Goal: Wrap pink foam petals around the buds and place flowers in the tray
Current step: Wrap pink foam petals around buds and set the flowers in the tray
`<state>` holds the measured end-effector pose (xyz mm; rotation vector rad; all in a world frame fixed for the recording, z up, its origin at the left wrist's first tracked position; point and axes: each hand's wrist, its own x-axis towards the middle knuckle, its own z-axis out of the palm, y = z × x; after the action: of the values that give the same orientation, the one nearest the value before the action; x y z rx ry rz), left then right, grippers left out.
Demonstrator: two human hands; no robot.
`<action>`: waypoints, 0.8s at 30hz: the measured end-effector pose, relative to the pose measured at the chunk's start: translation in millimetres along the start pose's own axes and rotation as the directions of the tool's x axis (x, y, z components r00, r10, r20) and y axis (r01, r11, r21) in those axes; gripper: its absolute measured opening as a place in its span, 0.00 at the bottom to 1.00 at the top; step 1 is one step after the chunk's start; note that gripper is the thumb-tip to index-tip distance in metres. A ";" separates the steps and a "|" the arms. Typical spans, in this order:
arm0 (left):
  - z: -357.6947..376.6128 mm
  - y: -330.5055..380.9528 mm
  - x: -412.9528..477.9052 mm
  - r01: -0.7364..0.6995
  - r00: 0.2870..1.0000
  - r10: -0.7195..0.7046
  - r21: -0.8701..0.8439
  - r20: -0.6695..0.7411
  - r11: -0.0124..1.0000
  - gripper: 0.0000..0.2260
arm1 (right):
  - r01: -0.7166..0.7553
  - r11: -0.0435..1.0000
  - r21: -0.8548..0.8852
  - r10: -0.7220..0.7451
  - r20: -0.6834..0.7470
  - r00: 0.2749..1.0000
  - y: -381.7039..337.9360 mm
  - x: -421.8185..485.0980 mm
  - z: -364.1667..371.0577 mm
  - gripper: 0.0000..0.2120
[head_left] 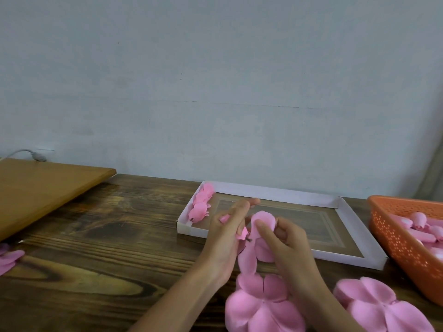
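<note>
The left hand (225, 236) is half closed. Its thumb and lower fingers curl round a small pink bud (242, 234), which shows only in slivers between the fingers, while the forefinger reaches out straighter over the tray. A short dark stub pokes out just below the bud, towards the right hand.

The right hand (290, 248) pinches a pink foam petal (265, 218). The thumb lies flat on the petal's near face and the other fingers are curled behind it. The petal stands upright just beside the bud, between the two hands, and the hands nearly touch. From it a strip of the same foam hangs down to a flat petal cutout (261, 307) lying on the counter (96, 236) under the wrists. Whether strip and cutout are one piece I cannot tell.

Both hands work above the near left corner of the shallow white tray (275, 191). A row of finished flowers (201, 207) lies along the tray's left wall.

To the right, an orange basket (393, 238) with a perforated wall holds loose pink buds (418, 218). A second stack of petals (381, 305) lies on the counter just in front of the basket. More pink foam (9, 258) sits at the far left edge, near a lighter wooden board (40, 190). A grey cable (28, 153) runs along the wall behind the board
</note>
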<state>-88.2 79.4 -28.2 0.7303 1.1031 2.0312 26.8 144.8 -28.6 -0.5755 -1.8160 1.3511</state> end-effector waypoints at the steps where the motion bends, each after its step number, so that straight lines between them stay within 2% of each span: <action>1: -0.5 1.0 -0.6 -0.008 1.000 0.008 0.001 -0.005 1.000 0.16 | 0.000 1.000 -0.003 0.000 0.001 1.000 -0.5 -0.1 -0.2 0.11; 3: -1.0 1.6 -1.5 -0.022 1.000 0.022 -0.002 -0.015 1.000 0.17 | -0.005 1.000 -0.002 0.005 -0.002 1.000 -0.4 0.6 -0.7 0.12; 6: 1.4 0.6 -1.1 -0.041 0.999 0.041 0.005 -0.009 0.999 0.13 | -0.004 1.000 0.004 0.004 0.013 1.000 0.3 1.2 -0.2 0.12; 10: 5.3 -0.3 -3.2 -0.016 0.999 0.015 -0.005 -0.028 1.000 0.22 | 0.028 0.999 -0.023 -0.028 0.019 0.999 2.7 0.6 2.4 0.14; 13: 8.5 -0.8 -5.7 -0.023 1.000 0.023 -0.005 -0.007 1.000 0.17 | 0.050 0.998 -0.025 -0.050 0.005 0.999 4.1 0.5 2.3 0.14; 18: 10.9 -7.0 -7.9 -0.116 0.993 0.115 0.065 0.020 0.991 0.22 | 0.075 0.997 -0.013 -0.075 0.024 0.997 2.3 -2.4 3.0 0.12; 20: 9.6 -8.5 -8.6 -0.150 0.988 0.147 0.081 0.043 0.985 0.20 | 0.102 0.994 -0.049 -0.100 0.036 0.994 1.8 -4.6 3.3 0.11; 23: 6.4 -10.1 -8.1 -0.195 0.981 0.190 0.139 0.049 0.971 0.23 | 0.146 0.980 -0.137 -0.139 0.059 0.989 -0.1 -7.0 3.7 0.06; 24: 6.1 -10.7 -7.9 -0.203 0.979 0.196 0.143 0.061 0.969 0.22 | 0.156 0.975 -0.162 -0.149 0.055 0.987 -0.8 -7.5 4.0 0.05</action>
<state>-75.7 80.3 -35.7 0.9954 1.2047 2.1018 28.1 136.6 -30.8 -0.4859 -1.9774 1.1251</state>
